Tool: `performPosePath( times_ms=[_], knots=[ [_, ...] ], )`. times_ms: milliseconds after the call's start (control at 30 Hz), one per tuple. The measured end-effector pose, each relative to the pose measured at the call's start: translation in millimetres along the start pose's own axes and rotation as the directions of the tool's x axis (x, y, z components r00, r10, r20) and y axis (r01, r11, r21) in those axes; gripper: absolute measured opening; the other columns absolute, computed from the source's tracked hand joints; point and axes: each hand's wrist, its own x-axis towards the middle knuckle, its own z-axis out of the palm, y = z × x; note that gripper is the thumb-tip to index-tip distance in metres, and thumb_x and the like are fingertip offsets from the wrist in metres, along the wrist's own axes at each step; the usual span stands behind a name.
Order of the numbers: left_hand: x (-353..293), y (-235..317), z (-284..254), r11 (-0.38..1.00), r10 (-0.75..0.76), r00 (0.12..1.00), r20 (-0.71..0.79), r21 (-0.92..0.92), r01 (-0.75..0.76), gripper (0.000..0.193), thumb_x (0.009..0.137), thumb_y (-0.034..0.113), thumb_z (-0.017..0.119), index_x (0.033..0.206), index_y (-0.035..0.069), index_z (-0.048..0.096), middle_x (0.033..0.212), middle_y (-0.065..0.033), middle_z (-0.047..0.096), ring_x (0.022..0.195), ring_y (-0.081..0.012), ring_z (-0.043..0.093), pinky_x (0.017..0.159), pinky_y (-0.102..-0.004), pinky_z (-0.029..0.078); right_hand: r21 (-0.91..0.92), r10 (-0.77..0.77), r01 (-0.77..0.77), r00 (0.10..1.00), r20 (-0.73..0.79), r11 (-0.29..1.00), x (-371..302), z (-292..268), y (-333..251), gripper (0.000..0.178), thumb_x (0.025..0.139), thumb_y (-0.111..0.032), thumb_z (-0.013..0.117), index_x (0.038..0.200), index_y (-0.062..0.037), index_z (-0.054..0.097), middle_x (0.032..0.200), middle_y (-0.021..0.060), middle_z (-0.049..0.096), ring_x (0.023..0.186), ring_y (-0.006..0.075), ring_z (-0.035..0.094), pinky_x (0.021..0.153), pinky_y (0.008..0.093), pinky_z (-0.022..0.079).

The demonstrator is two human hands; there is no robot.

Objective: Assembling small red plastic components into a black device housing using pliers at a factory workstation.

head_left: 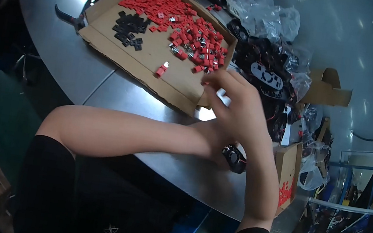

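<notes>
My right hand [240,106] hovers by the near right corner of a shallow cardboard tray [126,65], its thumb and fingers pinched together. A small red piece [205,83] shows at the fingertips, mostly hidden. Below it, my left hand [214,142] is closed round a black plastic part [235,159]; my right hand and wrist partly cover it. Inside the tray lie many flat red pieces [151,0], a pile of red connectors [202,44] with metal ends and a cluster of black pieces [131,28]. One red connector [161,70] lies apart near the front wall.
Black-handled pliers [68,17] lie left of the tray. To its right are black plastic housings [263,70] and clear plastic bags [264,15]. A second cardboard box [288,168] with red pieces stands right of my right forearm, on the metal table [173,175].
</notes>
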Motion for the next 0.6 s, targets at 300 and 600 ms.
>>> performPosePath(
  times_ms=[300,600],
  knots=[
    [-4,1,6,0.978,0.164,0.970,-0.181,-0.098,-0.184,0.049,0.076,0.031,0.084,0.115,0.005,0.070,0.103,-0.0144,0.073,0.098,-0.0282,0.069,0.091,-0.0396,0.053,-0.155,-0.199,0.224,0.967,0.158,0.962,131,86,-18,0.024,0.086,-0.013,0.067,0.107,-0.0016,0.069,0.098,0.0184,0.067,0.094,0.0359,0.068,0.085,0.0470,0.053],
    [6,-14,22,0.954,0.223,0.927,-0.302,-0.127,-0.271,0.033,0.079,0.034,0.082,0.095,0.007,0.072,0.077,-0.0078,0.072,0.062,-0.0181,0.066,0.061,-0.0345,0.054,-0.313,-0.199,0.195,0.980,0.020,0.930,141,96,9,0.013,0.085,-0.013,0.069,0.096,-0.0057,0.070,0.094,0.0152,0.063,0.093,0.0366,0.065,0.083,0.0467,0.052]
  ],
)
